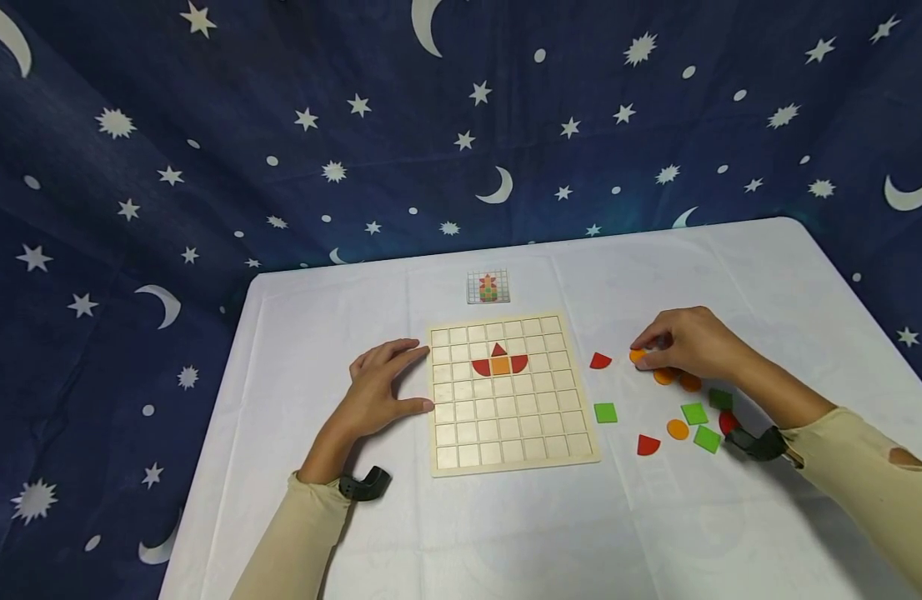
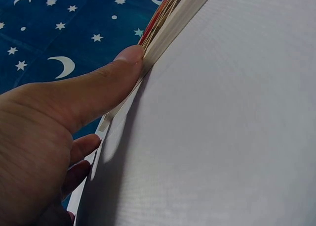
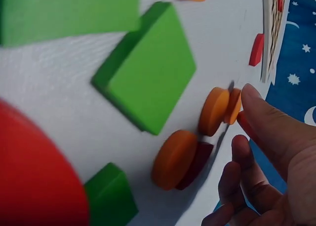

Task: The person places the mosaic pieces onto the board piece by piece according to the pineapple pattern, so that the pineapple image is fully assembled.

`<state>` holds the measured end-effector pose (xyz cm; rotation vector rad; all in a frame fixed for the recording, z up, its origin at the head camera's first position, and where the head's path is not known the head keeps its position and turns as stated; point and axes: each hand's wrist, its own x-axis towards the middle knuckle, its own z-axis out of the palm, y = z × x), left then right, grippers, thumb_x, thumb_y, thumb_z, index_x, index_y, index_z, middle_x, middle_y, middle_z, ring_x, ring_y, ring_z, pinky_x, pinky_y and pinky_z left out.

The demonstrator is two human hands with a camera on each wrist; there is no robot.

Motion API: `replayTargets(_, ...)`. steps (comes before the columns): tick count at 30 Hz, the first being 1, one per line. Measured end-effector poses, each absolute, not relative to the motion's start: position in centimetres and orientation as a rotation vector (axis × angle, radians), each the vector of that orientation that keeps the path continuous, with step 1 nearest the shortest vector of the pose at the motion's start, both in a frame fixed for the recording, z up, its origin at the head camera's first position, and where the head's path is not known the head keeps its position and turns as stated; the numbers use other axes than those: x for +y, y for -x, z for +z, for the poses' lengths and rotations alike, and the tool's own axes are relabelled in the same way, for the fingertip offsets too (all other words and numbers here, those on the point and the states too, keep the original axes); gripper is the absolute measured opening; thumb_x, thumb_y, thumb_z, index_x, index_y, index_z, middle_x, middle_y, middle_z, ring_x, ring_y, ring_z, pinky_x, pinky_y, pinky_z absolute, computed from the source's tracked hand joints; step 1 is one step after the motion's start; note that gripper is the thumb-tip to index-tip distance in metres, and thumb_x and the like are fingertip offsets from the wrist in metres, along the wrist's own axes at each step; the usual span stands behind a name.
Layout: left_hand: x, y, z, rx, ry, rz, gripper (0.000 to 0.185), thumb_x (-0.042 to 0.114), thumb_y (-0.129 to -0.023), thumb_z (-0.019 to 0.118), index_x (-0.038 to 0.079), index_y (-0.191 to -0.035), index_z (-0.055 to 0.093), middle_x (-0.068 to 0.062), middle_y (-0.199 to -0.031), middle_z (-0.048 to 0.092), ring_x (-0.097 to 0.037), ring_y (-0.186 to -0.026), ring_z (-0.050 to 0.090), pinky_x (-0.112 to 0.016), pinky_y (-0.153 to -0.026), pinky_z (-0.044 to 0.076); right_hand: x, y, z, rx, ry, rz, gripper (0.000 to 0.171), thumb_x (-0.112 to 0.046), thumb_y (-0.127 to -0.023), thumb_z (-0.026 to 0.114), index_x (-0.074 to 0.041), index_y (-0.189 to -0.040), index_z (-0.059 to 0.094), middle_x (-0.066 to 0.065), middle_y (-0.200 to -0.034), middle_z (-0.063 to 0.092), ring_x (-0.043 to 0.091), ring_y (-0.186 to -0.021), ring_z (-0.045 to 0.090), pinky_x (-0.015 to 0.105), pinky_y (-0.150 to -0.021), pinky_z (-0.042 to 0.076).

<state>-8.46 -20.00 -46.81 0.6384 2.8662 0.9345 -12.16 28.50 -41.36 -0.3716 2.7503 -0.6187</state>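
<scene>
Four pieces set in the grid board (image 1: 510, 393): one red triangle, one orange square, two red quarter-rounds. Loose on the worktop (image 1: 506, 533): four green squares, four orange discs, about three red pieces. Left hand (image 1: 382, 387) flat, fingers straight, thumb (image 2: 111, 80) against the board edge, plain only from the left wrist. Right hand (image 1: 686, 343) curled, fingers (image 3: 266, 117) touching an orange disc (image 3: 232, 106); actual grip hard to make out. Small pattern card (image 1: 488, 287) beyond the board, detail too fine.
</scene>
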Motion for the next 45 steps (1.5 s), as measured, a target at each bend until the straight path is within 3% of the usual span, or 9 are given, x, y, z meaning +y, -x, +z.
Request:
replayTargets(7,-20.1,8.5,-46.9,2.864,-0.636,0.935,0.086,0.046,-0.076,0.088,0.019,-0.150,0.054,-0.009,-0.154,0.048,-0.031,-0.146,0.038,-0.063,-0.114,0.015,28.8,12.1,-41.7,2.748,0.349,-0.642,0.027,-0.026,-0.079,0.089,-0.015,-0.103,0.083,-0.001,-0.092,0.072,0.019,-0.081,0.055,0.030,-0.069,0.045)
replayTargets(19,-20.1,8.4,-46.8,2.863,-0.626,0.923,0.085,0.046,-0.077,0.088,0.019,-0.150,0.054,-0.009,-0.155,0.047,-0.031,-0.147,0.038,-0.063,-0.114,0.015,27.8,12.2,-41.7,2.781,0.426,-0.620,0.021,-0.033,-0.082,0.087,-0.023,-0.098,0.080,-0.006,-0.076,0.062,0.016,-0.076,0.052,0.029,-0.066,0.041)
replayTargets(35,-20.0,8.5,-46.8,2.864,-0.636,0.922,0.086,0.047,-0.076,0.088,0.020,-0.150,0.053,-0.008,-0.155,0.047,-0.031,-0.147,0.038,-0.063,-0.114,0.015,20.5,12.1,-41.9,2.740,0.829,-0.839,0.021,-0.016,-0.080,0.086,-0.017,-0.100,0.080,-0.009,-0.084,0.070,0.011,-0.073,0.058,0.023,-0.065,0.047)
replayTargets(45,-19.9,8.4,-46.8,2.862,-0.621,0.937,0.087,0.045,-0.075,0.089,0.019,-0.150,0.054,-0.009,-0.155,0.047,-0.031,-0.147,0.037,-0.061,-0.114,0.015,15.9,11.3,-42.5,2.643,0.825,-0.910,0.022,-0.022,-0.079,0.086,-0.019,-0.099,0.079,-0.011,-0.080,0.068,0.010,-0.073,0.056,0.025,-0.066,0.047)
